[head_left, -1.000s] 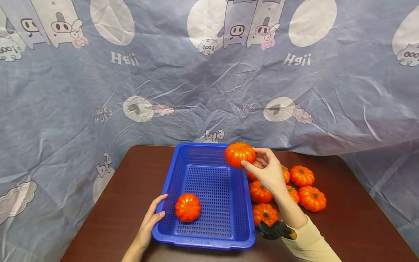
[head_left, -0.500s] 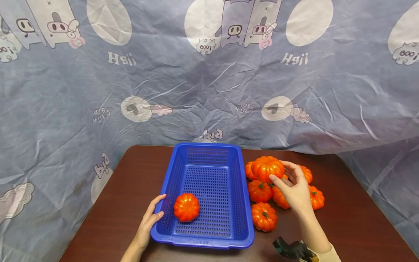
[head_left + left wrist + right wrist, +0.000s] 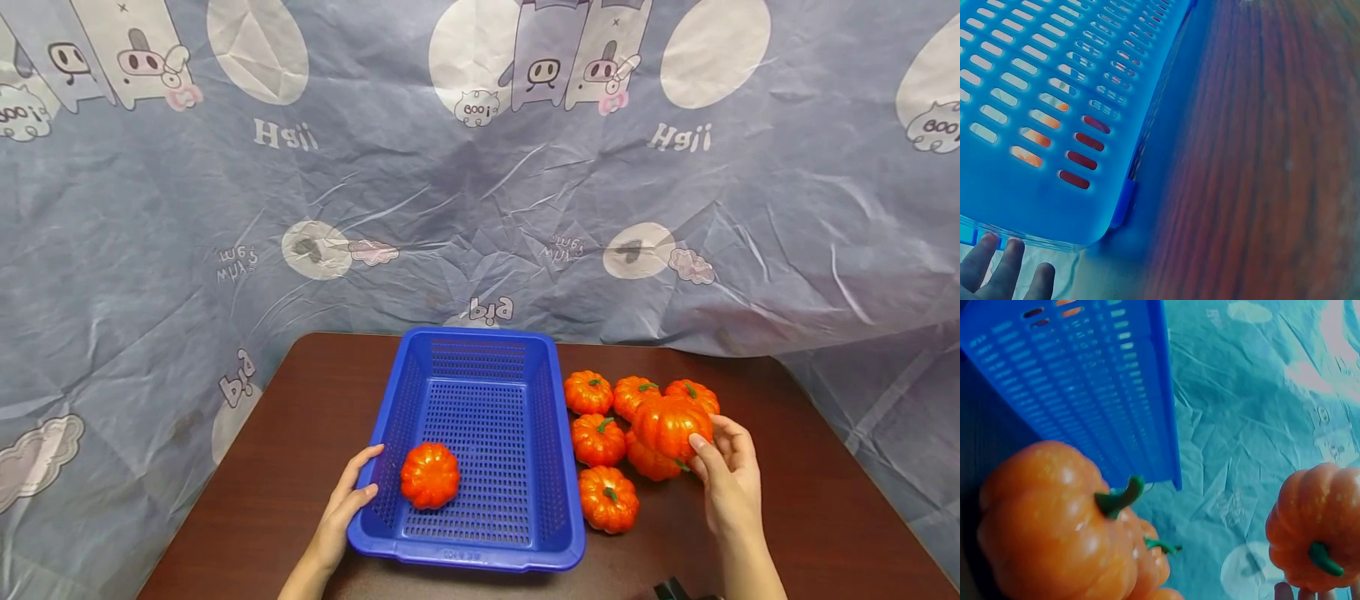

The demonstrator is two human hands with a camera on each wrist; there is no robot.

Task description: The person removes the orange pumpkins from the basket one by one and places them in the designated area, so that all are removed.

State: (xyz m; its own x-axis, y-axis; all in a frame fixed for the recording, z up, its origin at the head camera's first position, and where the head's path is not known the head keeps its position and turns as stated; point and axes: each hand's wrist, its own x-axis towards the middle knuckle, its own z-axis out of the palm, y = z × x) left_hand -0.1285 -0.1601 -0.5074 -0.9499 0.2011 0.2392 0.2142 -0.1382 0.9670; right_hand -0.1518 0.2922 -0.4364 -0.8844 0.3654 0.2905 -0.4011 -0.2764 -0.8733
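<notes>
A blue plastic basket (image 3: 472,467) with slotted walls lies on the table, a small orange toy pumpkin (image 3: 431,476) inside it near the left front corner. At its left rim, my left hand (image 3: 335,518) grips the edge; its fingertips (image 3: 1005,265) show against the rim in the left wrist view. My right hand (image 3: 731,475) holds another toy pumpkin (image 3: 670,425) raised over the group right of the basket, partly covering those behind. In the right wrist view, this held pumpkin (image 3: 1319,528) shows its green stem, with fingertips just below it.
Several more toy pumpkins stand close to the basket's right side, including a front one (image 3: 608,499) and a back one (image 3: 588,392). Brown table (image 3: 825,508) surface extends to their right. A grey-blue printed cloth (image 3: 420,217) hangs behind the table.
My right hand has carried its pumpkin from over the basket's back right rim rightward and down, above the group of pumpkins. My left hand, the basket and the pumpkin inside it have stayed put.
</notes>
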